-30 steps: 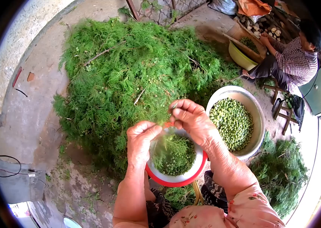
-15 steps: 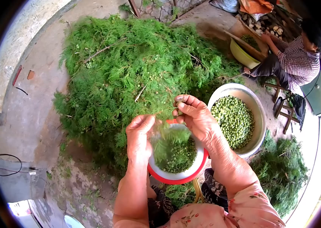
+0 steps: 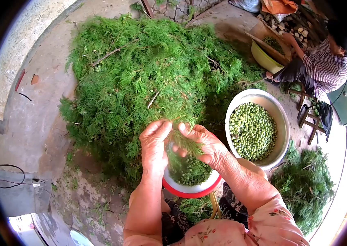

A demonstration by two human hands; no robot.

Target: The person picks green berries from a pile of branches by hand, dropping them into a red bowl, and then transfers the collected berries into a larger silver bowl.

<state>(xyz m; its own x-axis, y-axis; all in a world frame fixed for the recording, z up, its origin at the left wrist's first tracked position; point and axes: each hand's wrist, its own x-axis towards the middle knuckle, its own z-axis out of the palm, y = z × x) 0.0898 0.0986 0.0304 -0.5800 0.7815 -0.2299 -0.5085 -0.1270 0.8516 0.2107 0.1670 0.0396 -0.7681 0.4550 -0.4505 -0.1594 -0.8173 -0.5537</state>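
My left hand point(image 3: 154, 143) pinches a feathery green sprig point(image 3: 186, 142) above a white basin with a red rim point(image 3: 194, 195). To its right, my right hand point(image 3: 206, 143) is at the same sprig, thumb raised and fingers apart, the foliage lying across its palm side. Small green berries with bits of foliage point(image 3: 190, 171) lie in the basin below. A large metal basin point(image 3: 282, 127) full of green berries point(image 3: 253, 131) stands to the right. Beyond my hands spreads a big heap of green branches point(image 3: 128, 78).
A person in a checked shirt point(image 3: 325, 65) sits at the upper right beside a yellow-green basin point(image 3: 263, 59) and a tray. Near them is a wooden stool point(image 3: 313, 123). A smaller pile of branches point(image 3: 304, 184) lies at the lower right.
My right hand has come down and toward my left hand, and its fingers have opened from a pinch on small berries. The other person's hand has shifted at the tray.
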